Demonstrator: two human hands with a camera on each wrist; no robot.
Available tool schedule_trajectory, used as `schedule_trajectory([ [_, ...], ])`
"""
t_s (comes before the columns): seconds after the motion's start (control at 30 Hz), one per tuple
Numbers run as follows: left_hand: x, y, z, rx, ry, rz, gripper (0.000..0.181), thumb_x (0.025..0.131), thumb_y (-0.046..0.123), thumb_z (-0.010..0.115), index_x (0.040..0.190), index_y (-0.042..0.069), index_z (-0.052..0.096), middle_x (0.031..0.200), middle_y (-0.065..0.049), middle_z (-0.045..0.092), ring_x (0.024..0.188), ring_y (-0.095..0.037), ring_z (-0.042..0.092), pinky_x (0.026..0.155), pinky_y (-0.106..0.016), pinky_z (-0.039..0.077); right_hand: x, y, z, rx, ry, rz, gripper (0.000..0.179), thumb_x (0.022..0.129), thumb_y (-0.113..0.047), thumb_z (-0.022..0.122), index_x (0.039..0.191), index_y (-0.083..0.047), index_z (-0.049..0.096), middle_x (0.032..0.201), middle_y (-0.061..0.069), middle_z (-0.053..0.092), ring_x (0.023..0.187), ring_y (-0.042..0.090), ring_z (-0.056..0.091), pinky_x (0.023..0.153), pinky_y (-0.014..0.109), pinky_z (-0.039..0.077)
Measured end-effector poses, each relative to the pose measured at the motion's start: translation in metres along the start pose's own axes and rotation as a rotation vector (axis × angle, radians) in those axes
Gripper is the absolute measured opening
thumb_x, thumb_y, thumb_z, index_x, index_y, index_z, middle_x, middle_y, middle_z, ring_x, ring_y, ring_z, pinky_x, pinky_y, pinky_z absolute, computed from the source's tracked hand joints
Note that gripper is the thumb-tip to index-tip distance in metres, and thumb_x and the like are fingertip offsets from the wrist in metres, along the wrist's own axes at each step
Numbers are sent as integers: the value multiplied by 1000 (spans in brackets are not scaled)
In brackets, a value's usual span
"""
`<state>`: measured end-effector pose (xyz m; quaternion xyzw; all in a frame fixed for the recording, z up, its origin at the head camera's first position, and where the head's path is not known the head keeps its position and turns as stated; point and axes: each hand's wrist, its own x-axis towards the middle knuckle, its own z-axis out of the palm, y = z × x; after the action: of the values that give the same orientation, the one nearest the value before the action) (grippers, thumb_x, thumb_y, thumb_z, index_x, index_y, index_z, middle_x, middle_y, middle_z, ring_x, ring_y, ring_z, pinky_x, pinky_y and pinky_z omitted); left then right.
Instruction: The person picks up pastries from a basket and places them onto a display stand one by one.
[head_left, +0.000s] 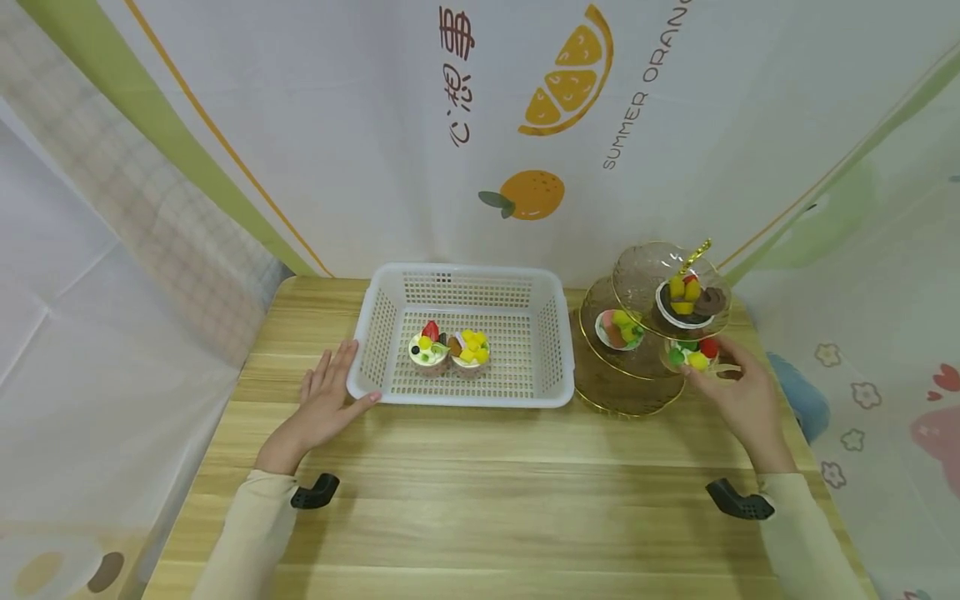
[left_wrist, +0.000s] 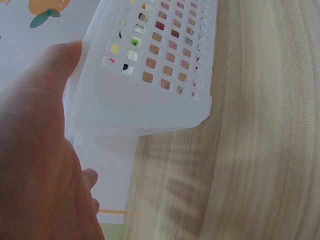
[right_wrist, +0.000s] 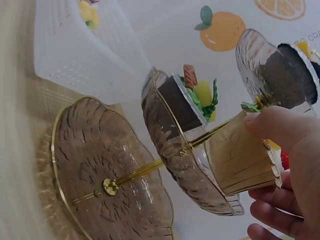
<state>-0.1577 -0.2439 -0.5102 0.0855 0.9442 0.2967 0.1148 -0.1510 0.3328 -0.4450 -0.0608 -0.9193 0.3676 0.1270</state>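
Observation:
My left hand (head_left: 322, 408) rests at the front left corner of a white slotted plastic basket (head_left: 465, 403), fingers loosely extended and thumb on the rim. Two fruit-topped cupcakes (head_left: 470, 350) stand side by side in the basket. On the right, my right hand (head_left: 742, 400) grips a cupcake in a tan wrapper (right_wrist: 240, 160) at the middle tier of a clear, gold-rimmed three-tier stand (right_wrist: 100, 145). Whether its base bears on that tier, I cannot tell. A dark-wrapped cupcake (right_wrist: 185, 105) sits on the same tier, and a chocolate cupcake (head_left: 682, 304) on the top one.
The wooden table (head_left: 480, 500) carries both basket and stand. A white curtain (head_left: 360, 125) with orange prints hangs right behind them. The top tier overhangs the middle tier, close above my right hand. A blue object (head_left: 798, 396) lies past the table's right edge.

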Motion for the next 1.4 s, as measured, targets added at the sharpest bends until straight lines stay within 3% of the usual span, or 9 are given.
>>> schedule_trajectory([
  [0.1, 0, -1, 1, 11, 1, -1, 95, 97, 55, 51, 159, 22, -14, 167, -14, -13, 152, -45, -17, 114, -74, -10, 8, 1, 1, -18, -11, 17, 60, 87, -37, 74, 134, -4, 57, 129, 16, 61, 105, 10, 52, 85, 22, 41],
  [0.23, 1, -2, 1, 22, 3, -1, 95, 98, 55, 50, 159, 22, -15, 168, -14, -13, 152, -45, -16, 114, -74, -9, 17, 3, 3, -10, -17, 59, 53, 88, -42, 73, 123, -5, 60, 133, 20, 58, 120, 36, 51, 96, 48, 41],
  [0.37, 1, -2, 2, 24, 7, -2, 95, 97, 55, 50, 159, 22, -14, 168, -14, -12, 152, -45, -16, 114, -73, -9, 24, 5, 7, 13, -12, 74, 52, 87, -42, 74, 120, -4, 60, 138, 22, 56, 129, 44, 46, 105, 62, 35],
  [0.63, 0, 1, 1, 3, 14, 3, 95, 97, 53, 52, 159, 21, -13, 168, -15, -12, 152, -45, -16, 115, -72, -11, 35, 9, 19, 68, 27, 38, 46, 85, -34, 77, 117, -4, 64, 132, 22, 60, 133, 43, 46, 110, 64, 33],
  [0.9, 1, -1, 2, 13, 16, -1, 95, 97, 54, 52, 159, 22, -13, 168, -14, -12, 152, -45, -16, 114, -73, -11, 38, 14, 28, 59, 83, -35, 42, 82, -20, 80, 117, -1, 66, 124, 25, 64, 122, 42, 47, 105, 59, 34],
  [1.4, 1, -1, 2, 10, 8, 0, 95, 98, 54, 51, 159, 22, -14, 168, -13, -13, 152, -44, -18, 114, -73, -11, 41, 20, 32, 21, 106, -73, 45, 79, -18, 82, 119, -2, 65, 124, 26, 64, 115, 44, 48, 98, 57, 34],
])
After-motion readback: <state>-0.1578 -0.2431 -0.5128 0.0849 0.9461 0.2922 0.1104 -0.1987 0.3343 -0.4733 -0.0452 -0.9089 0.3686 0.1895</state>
